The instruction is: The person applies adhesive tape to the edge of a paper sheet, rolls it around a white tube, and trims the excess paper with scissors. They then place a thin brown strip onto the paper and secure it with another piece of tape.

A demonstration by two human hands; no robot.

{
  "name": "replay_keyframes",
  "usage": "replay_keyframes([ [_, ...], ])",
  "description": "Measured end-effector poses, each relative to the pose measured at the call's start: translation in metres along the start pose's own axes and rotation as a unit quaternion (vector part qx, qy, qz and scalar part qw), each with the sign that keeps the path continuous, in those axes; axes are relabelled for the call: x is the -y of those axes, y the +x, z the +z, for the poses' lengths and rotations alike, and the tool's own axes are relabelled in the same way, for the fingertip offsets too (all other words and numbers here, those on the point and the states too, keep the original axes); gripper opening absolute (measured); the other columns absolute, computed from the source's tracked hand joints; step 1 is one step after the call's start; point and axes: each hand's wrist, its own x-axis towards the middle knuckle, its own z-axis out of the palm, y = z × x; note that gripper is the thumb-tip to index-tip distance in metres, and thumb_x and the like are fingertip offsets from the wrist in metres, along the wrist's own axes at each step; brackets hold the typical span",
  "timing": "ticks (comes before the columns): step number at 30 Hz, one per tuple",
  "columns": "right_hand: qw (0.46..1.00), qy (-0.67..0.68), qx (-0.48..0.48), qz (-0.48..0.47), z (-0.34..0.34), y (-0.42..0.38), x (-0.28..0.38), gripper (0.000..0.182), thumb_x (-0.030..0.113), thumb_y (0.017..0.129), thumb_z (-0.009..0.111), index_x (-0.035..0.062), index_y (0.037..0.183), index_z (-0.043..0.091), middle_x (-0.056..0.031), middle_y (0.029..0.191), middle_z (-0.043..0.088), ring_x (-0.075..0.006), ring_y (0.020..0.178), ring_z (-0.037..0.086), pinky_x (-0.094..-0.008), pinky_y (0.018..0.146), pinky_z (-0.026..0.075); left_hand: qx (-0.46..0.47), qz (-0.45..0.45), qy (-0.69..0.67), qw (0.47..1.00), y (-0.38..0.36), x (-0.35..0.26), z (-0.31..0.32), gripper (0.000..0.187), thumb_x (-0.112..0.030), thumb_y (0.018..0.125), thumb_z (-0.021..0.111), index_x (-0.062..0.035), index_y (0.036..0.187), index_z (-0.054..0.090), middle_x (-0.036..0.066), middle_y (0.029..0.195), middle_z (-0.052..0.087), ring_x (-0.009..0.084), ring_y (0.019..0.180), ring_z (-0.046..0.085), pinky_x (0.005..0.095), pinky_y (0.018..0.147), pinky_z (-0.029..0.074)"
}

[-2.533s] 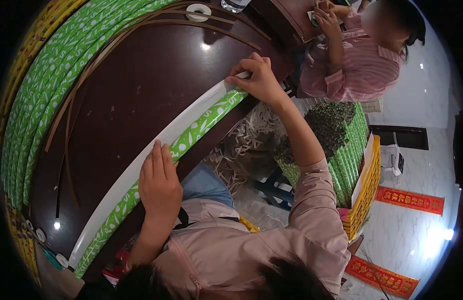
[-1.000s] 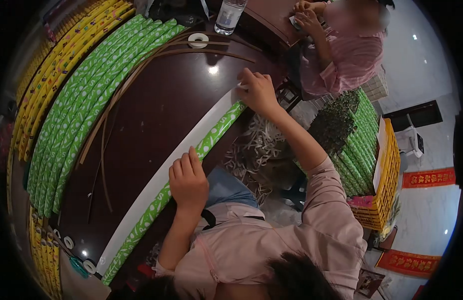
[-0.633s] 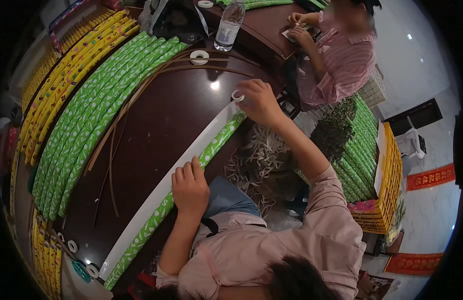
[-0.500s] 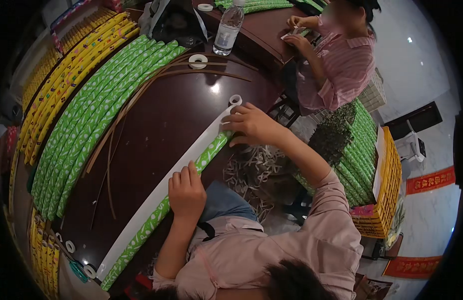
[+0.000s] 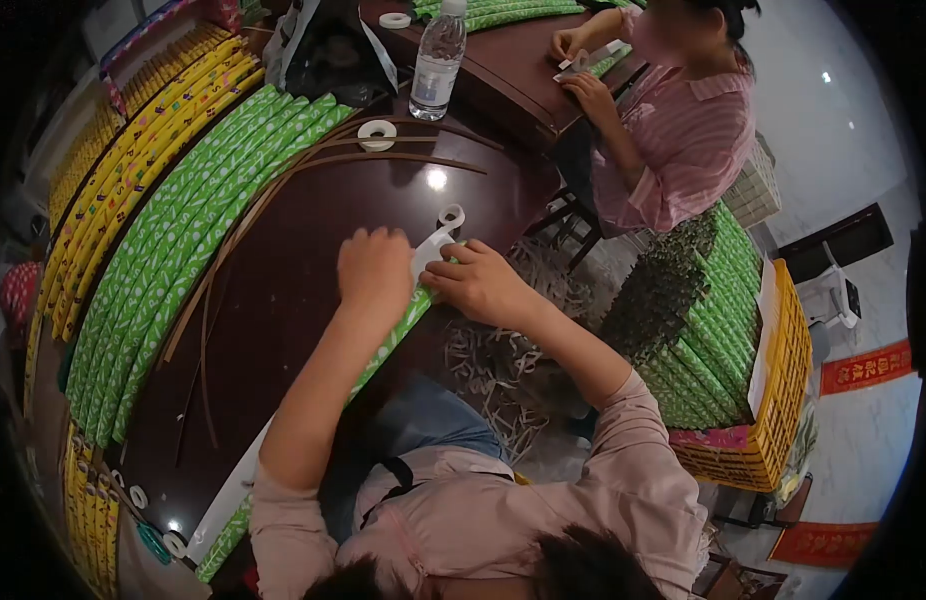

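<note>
A long green patterned strip with a white border [image 5: 223, 535] runs diagonally along the table's near edge, partly rolled. My right hand [image 5: 473, 283] is closed on its upper end, fingers bent over the green edge. Just left of it, my left hand [image 5: 376, 270] is at the white border with its fingers curled; what they hold, if anything, is hidden. A white tape roll [image 5: 450, 216] stands just beyond the strip's upper end. My left forearm crosses over the middle of the strip.
Green rolls [image 5: 183, 250] and yellow rolls [image 5: 143, 150] lie at the left, beside thin brown strips [image 5: 208, 370]. A bottle [image 5: 438, 70] and another tape roll [image 5: 377, 135] are at the back. A co-worker [image 5: 673, 130] sits back right, near a yellow crate [image 5: 783, 370] of green rolls.
My left hand has moved up from the middle of the strip to near its upper end, beside my right hand. The co-worker's hands have shifted slightly, and the view has moved a little.
</note>
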Motion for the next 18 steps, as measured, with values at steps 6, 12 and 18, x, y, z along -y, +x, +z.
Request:
replay_keyframes([
  [6,0.999,0.05,0.002,0.006,-0.007,-0.002,-0.005,0.038,0.016,0.074,0.071,0.0105,0.111,0.065,-0.0016,0.107,0.064,-0.0233,0.106,0.056,-0.0351,0.083,0.043,0.121,-0.1,-0.307,0.939,0.049,-0.006,0.043,0.016,-0.02,0.079,0.07,-0.0073,0.087,0.075,0.012,0.085,0.072,0.0297,0.083,0.069,0.0393,0.076,0.054],
  [12,0.977,0.16,-0.083,0.117,-0.014,0.007,-0.066,0.03,0.006,0.074,0.069,0.0105,0.103,0.07,-0.005,0.105,0.067,-0.0266,0.1,0.059,-0.0406,0.09,0.042,0.11,-0.111,-0.354,0.922,0.047,-0.005,0.043,0.019,-0.008,0.08,0.069,0.0013,0.096,0.073,0.015,0.085,0.072,0.0196,0.079,0.069,0.0323,0.072,0.051],
  [18,0.983,0.161,0.013,0.083,0.006,0.014,-0.09,0.019,0.008,0.079,0.066,0.0109,0.098,0.066,-0.0029,0.109,0.064,-0.0247,0.105,0.058,-0.0395,0.09,0.041,0.116,-0.098,-0.344,0.927,0.049,-0.002,0.045,0.02,-0.012,0.079,0.071,0.0014,0.094,0.073,0.015,0.083,0.072,0.0204,0.076,0.069,0.0322,0.071,0.051],
])
